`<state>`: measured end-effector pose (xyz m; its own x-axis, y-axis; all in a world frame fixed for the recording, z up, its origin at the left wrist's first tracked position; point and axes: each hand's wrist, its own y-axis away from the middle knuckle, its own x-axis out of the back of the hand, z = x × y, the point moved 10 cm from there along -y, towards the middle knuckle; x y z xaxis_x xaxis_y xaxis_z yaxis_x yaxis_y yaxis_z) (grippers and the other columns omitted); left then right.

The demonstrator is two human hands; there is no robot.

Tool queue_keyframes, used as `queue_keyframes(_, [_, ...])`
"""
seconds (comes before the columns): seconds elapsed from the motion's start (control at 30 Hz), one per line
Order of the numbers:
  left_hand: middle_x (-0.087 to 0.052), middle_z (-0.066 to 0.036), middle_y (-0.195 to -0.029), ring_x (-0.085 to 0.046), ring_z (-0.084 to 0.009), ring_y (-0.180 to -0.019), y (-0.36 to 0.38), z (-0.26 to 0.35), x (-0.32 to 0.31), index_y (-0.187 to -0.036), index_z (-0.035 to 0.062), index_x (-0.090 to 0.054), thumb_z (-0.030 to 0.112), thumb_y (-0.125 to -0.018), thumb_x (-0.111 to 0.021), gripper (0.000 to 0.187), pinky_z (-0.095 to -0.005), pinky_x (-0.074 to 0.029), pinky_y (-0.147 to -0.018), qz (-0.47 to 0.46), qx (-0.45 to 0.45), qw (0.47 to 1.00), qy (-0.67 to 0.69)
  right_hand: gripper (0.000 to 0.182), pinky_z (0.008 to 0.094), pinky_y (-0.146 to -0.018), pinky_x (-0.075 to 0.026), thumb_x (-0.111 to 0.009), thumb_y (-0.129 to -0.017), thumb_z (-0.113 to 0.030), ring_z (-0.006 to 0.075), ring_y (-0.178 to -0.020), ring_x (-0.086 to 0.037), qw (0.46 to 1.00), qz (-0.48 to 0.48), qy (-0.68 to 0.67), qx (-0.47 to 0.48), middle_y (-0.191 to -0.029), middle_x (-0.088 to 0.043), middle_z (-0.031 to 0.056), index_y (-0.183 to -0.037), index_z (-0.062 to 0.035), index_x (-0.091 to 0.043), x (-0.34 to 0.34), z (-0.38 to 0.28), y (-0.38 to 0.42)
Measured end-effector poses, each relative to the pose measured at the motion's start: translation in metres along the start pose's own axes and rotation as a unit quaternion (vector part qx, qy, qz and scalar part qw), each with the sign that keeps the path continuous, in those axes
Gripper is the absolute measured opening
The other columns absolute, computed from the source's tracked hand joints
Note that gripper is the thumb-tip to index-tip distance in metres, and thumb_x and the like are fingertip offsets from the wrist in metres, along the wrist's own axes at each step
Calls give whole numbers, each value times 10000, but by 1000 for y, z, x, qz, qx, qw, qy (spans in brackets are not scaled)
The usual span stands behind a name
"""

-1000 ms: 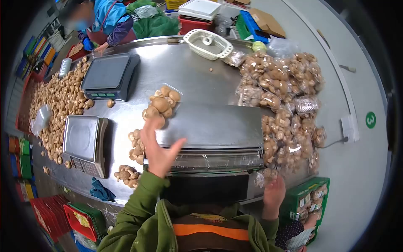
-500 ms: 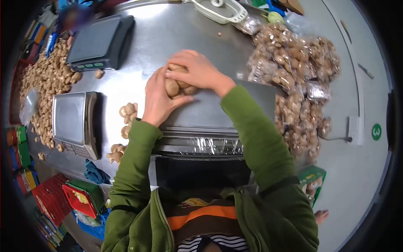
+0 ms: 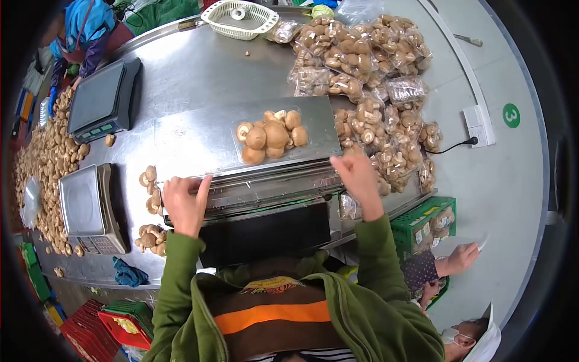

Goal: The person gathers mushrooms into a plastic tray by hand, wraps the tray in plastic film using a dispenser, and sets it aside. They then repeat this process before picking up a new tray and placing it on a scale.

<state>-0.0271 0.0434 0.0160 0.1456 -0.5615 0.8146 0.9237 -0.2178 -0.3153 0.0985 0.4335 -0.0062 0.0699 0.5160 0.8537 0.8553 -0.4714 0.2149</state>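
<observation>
Shiitake mushrooms (image 3: 274, 136) sit grouped in a clear tray on the metal plate (image 3: 187, 130) of the wrapping machine. Along the machine's front runs clear plastic film (image 3: 271, 183), stretched between my hands. My left hand (image 3: 184, 204) is at the film's left end, fingers curled and thumb pointing up along its edge. At the right end, my right hand (image 3: 357, 181) is closed with its thumb at the film's edge. The film inside my fingers is hard to make out.
Wrapped mushroom packs (image 3: 368, 60) are piled at the right. Two scales (image 3: 84, 202) and a loose mushroom heap (image 3: 48, 163) are at the left. A white basket (image 3: 238, 27) stands at the back. Co-workers are at upper left (image 3: 90, 30) and lower right (image 3: 461, 259).
Both hands have let go of the mushrooms, which now lie on the plate. My hands have drawn apart and come back to the machine's front edge. The view has shifted.
</observation>
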Motion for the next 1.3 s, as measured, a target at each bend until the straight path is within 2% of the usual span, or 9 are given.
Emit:
queue_keyframes(0.5, [-535,-98,-610,-524,-275,-628,26,23,-27,-718,2,-672,243,-813,-725,265,-390,-404,-626,-82,-12,995,46,294,334,-564,-456,-715,-846,-271,177,-596,-591,988,64,-142,6,-634,-607,77,-734,-11,-634,-33,27,27])
queue_keyframes(0.63, [-403,8,-527,-374,-106,-437,106,21,-41,-657,78,-479,225,-985,-488,360,-254,-314,-410,-386,431,551,601,364,265,-440,-283,-509,-965,-176,83,-452,-361,698,-187,-664,-192,-525,-393,-43,-611,-125,-440,-55,27,90])
queue_keyframes(0.7, [-358,6,-486,-330,-108,-396,78,58,5,-626,122,-383,217,-1011,-376,397,-238,-274,-361,-424,347,458,701,398,269,-431,-257,-446,-992,-194,80,-441,-324,598,-275,-738,-145,-514,-344,-52,-600,-147,-390,-38,-10,89])
queue_keyframes(0.83, [-589,-130,-646,-586,-233,-615,-46,44,24,-751,38,-543,272,-1017,-345,406,-331,-492,-603,-142,243,589,757,430,283,-466,-294,-333,-1028,-218,123,-477,-344,482,-165,-845,162,-524,-366,-16,-608,-139,-386,67,-98,-14])
queue_keyframes(0.9, [-670,-210,-1128,-635,-263,-1063,-106,59,4,-1146,-83,-639,253,-1027,-383,439,-371,-472,-971,-98,55,808,579,398,284,-642,-487,-347,-1042,-264,189,-697,-611,651,-28,-754,84,-796,-641,96,-814,-41,-587,47,-91,-98])
queue_keyframes(0.97, [-666,-157,-1181,-618,-218,-1107,-134,55,-51,-1166,-76,-637,233,-1025,-438,393,-335,-453,-992,-78,29,866,493,397,309,-818,-559,-407,-1035,-273,239,-961,-695,810,4,-584,57,-1061,-697,179,-1050,46,-644,1,-68,-166])
queue_keyframes(1.03, [-653,-210,-1175,-600,-275,-1134,-126,37,-109,-1119,-54,-666,263,-1006,-475,387,-338,-424,-1021,-219,128,908,334,396,273,-731,-551,-444,-1028,-304,190,-896,-699,890,-14,-456,-6,-991,-711,150,-1001,36,-646,-41,-57,-176])
queue_keyframes(1.2, [-519,-237,-1313,-522,-368,-1171,-88,72,-98,-1174,-36,-557,388,-905,-630,508,-423,-399,-1016,-159,-228,955,104,365,228,-655,-511,-444,-1030,-329,97,-785,-640,907,-129,-401,-11,-868,-669,29,-1028,-23,-643,-74,-48,-158])
queue_keyframes(1.3, [-505,-231,-1316,-519,-378,-1166,-85,81,-91,-1221,-14,-496,494,-765,-753,729,-440,-410,-1000,-265,-187,927,189,403,232,-609,-495,-456,-1016,-367,103,-701,-585,932,-199,-300,42,-797,-641,9,-993,-18,-654,-66,-67,-148])
